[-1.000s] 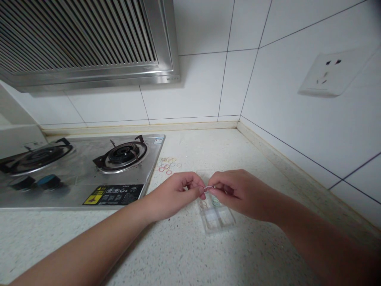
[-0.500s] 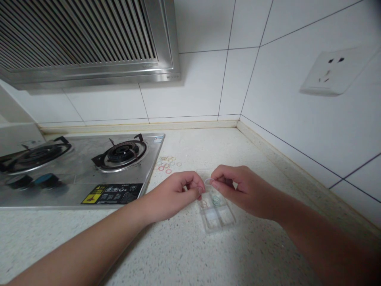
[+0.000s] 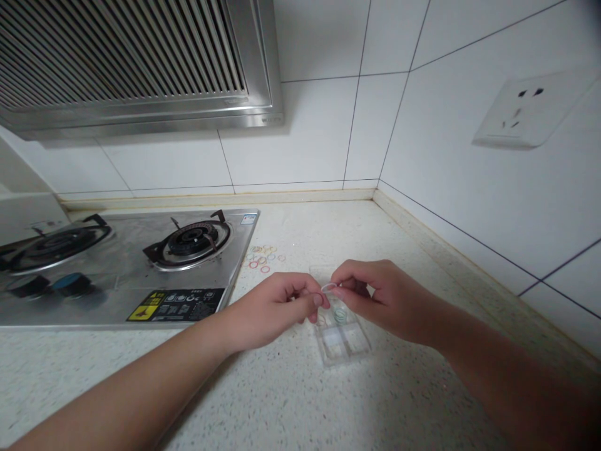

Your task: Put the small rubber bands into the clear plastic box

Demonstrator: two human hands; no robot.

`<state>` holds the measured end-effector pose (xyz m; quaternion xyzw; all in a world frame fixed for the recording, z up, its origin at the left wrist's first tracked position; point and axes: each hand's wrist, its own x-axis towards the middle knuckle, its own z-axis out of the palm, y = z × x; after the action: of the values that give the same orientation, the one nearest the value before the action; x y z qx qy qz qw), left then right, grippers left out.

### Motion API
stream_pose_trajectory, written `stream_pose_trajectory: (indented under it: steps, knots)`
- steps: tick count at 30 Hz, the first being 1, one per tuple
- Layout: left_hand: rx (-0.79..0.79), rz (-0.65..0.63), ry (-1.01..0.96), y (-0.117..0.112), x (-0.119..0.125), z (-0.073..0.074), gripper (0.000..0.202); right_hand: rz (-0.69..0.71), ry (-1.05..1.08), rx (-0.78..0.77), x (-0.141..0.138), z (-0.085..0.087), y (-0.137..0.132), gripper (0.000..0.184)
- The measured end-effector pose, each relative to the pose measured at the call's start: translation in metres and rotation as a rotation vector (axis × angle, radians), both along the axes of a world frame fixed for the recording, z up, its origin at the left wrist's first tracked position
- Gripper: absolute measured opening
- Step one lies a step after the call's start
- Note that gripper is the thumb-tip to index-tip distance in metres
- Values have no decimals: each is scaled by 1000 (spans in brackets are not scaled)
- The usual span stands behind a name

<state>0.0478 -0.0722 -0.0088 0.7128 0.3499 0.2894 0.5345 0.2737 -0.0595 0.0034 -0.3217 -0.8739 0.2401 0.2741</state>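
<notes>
My left hand (image 3: 293, 300) is closed in a pinch above a clear plastic box, its fingertips at the left end of a thin pale rubber band (image 3: 329, 285). From the other side, my right hand (image 3: 369, 289) pinches the same band between thumb and forefinger. Beneath them the compartment box (image 3: 336, 359) lies on the counter. Green bands (image 3: 340, 314) rest in one of its compartments, and reddish bands (image 3: 321, 320) show in the one to their left. My fingers hide part of the box's far half.
Several loose coloured bands (image 3: 263, 258) lie on the speckled counter (image 3: 263, 401) beside the gas stove (image 3: 126, 263). A range hood (image 3: 141, 119) hangs over the stove. Tiled walls meet at the back right corner, with a socket (image 3: 521, 116) on the right wall.
My left fingertips have shifted slightly right, closer to my right hand, and now meet the pale band. My right hand has barely moved.
</notes>
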Motion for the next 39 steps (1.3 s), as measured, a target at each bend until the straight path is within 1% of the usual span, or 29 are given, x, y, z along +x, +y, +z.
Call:
stream_pose_trajectory:
  steps: [4,6,9,12,16,20,23,25,30,35,39]
  knots:
    - [-37,61,-25,1,0,1,29,17,-78,204,1,0,1,16]
    - [-44,66,-15,1,1,2,34,27,-100,287,2,-1,2,17]
    - [-58,67,-5,1,1,3,35,38,-98,342,3,-2,2,17]
    - [-69,79,-8,0,2,4,29,42,-108,351,4,-3,1,15]
    - [-60,76,-10,0,2,6,23,40,-105,346,5,-3,2,14]
    - [-42,80,-14,-1,1,7,24,36,-90,339,4,-2,2,14]
    - [-28,94,-34,-1,1,7,23,24,-66,317,2,0,0,10]
    - [-15,107,-43,0,1,7,22,10,-36,283,1,2,-1,9]
    - [21,124,-54,0,0,7,22,5,28,140,0,4,-5,14]
    - [15,131,-76,-3,0,9,23,26,38,84,1,1,-6,13]
    - [25,126,-120,-3,-1,7,21,29,63,14,0,0,-7,13]
